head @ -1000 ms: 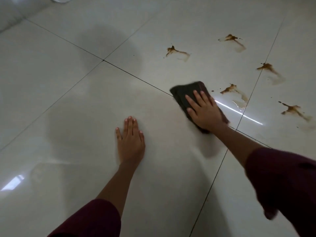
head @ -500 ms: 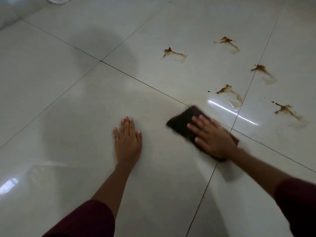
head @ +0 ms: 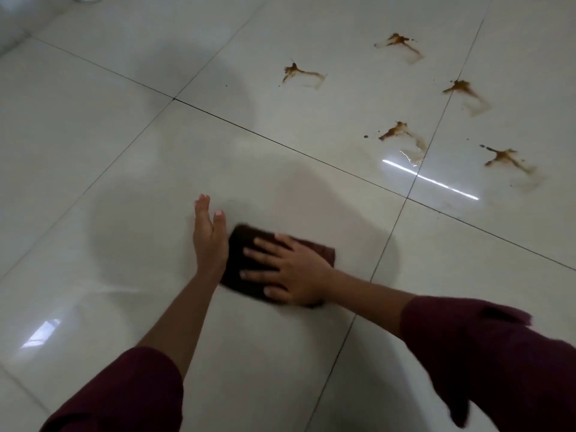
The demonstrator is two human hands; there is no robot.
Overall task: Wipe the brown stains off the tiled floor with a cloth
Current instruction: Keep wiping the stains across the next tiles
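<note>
On floor, near tile: right hand [head: 293, 269], fingers [head: 258, 244] spread flat, pressing dark cloth [head: 246, 260].
Left hand [head: 208, 236]: fingers straight, together, edge-on at cloth's 9 o'clock, touching.
Cloth axis: 10-to-4 o'clock.
Brown stains [head: 402, 132]: five, 1–2 o'clock from fingers, well apart, across grout line [head: 311, 157].
Nearer hand: right.
Judgement: next stroke heads 1 o'clock.

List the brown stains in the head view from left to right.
Stain with long tail → stain above the light streak → topmost stain → stain on the grout line → cross-shaped stain.
</note>
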